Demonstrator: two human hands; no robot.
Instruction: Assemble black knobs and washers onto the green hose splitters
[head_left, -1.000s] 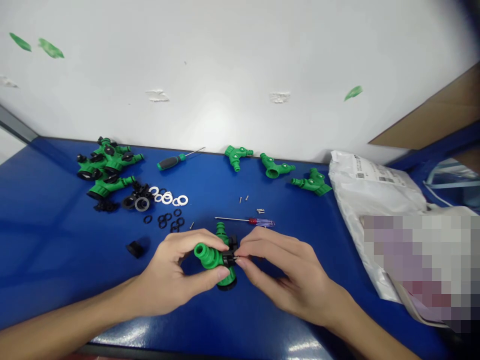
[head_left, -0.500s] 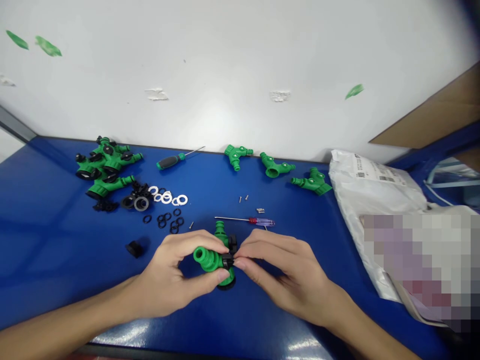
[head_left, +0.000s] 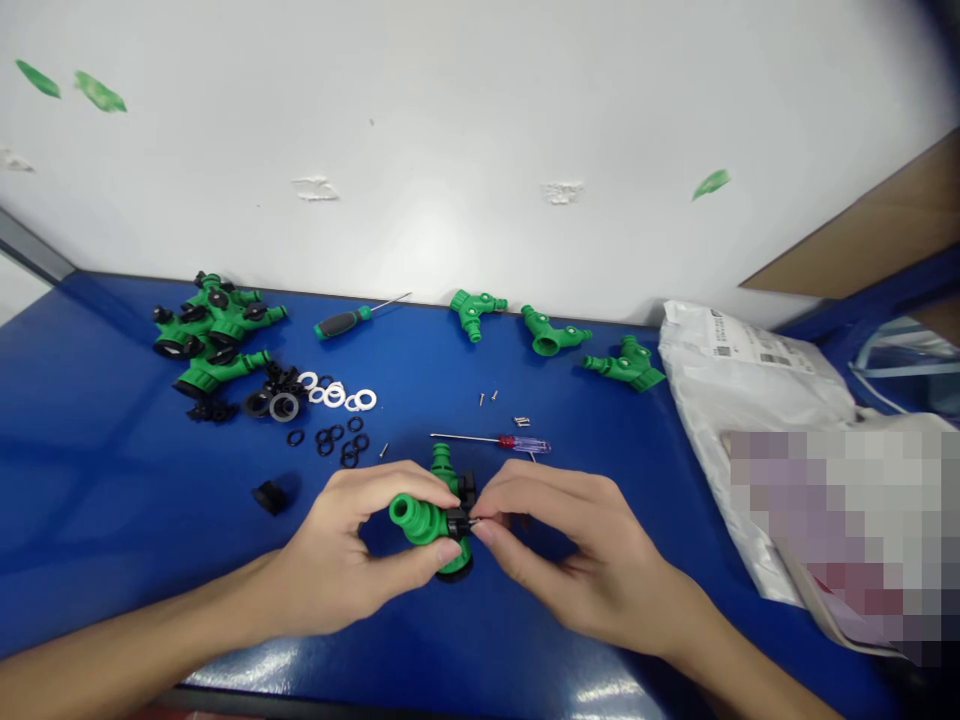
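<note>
My left hand clamps the green plastic Y-shaped hose connector just above the blue tabletop, my right hand pinching its small black knob; risk, in my judgement: that slight fingertip grip slips and the knob drops.

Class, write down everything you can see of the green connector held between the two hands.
The green connector is a branched fitting of glossy green plastic. One stepped outlet points left, its open bore showing; another points away from the camera; the wider, dark-rimmed base faces down toward the blue table. A black knob sits on its right side. The left hand grips the body between thumb and fingers; the right hand pinches at the knob.
</note>
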